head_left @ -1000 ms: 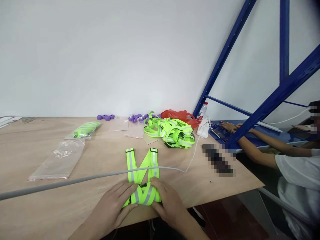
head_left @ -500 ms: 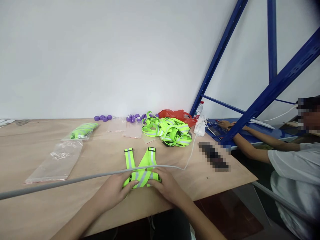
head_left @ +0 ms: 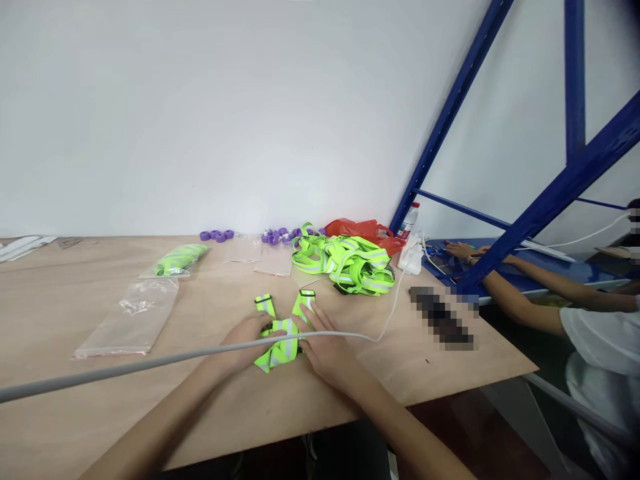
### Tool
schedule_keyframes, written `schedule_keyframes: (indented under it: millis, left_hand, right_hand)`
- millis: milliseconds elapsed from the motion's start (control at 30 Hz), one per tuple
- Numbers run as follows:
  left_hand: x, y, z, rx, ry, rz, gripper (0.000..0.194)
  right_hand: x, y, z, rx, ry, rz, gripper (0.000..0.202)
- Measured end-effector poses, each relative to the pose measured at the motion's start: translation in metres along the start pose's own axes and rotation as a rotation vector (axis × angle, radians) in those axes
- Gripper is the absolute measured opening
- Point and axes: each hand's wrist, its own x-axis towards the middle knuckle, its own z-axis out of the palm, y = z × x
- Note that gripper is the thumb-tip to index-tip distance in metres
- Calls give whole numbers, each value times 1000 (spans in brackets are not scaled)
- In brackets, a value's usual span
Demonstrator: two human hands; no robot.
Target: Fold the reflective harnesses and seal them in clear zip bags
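Note:
Fluorescent yellow-green reflective straps with silver stripes and black buckles lie partly folded on the table in front of me. My left hand is closed on their left side, its fingers curled over the folded part. On the right side, the fingers of my right hand are stretched out and rest over the webbing. Two buckled strap ends point away from me beyond the hands. A grey cable crosses in front of both hands and hides part of the straps.
A pile of similar straps lies ahead, near a red plastic bag and a bottle. Clear bags lie left, one packed with straps. Purple rolls line the wall. A co-worker's arms are beyond the blue frame.
Both hands have shifted farther onto the straps, and the folded part has turned and loosened. My right fingers have stretched out towards the buckled end. The view has swung slightly left.

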Motion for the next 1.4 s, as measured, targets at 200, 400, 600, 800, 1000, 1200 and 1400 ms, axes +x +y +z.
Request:
schedule_keyframes:
  millis: [200, 400, 600, 800, 1000, 1200, 1400]
  left_hand:
    - [7, -12, 0, 48, 54, 114, 32]
    - [11, -16, -3, 17, 44, 96, 37]
    - [15, -20, 0, 25, 38, 119, 30]
    - [21, -26, -10, 6, 35, 84, 43]
    - [19, -31, -8, -14, 35, 79, 39]
    - [17, -28, -5, -58, 42, 73, 39]
    - [17, -24, -6, -74, 45, 51, 37]
  right_hand:
    - [5, 1, -10, 45, -172, -88, 68]
    - [9, 7, -14, 97, -214, -126, 77]
    - [17, 5, 2, 36, -151, -161, 91]
    - [30, -9, 15, 51, -31, -100, 59]
    - [41, -8, 11, 9, -67, -159, 66]
    - [50, -11, 8, -5, -125, -209, 65]
    - [54, -9, 14, 29, -102, -295, 66]
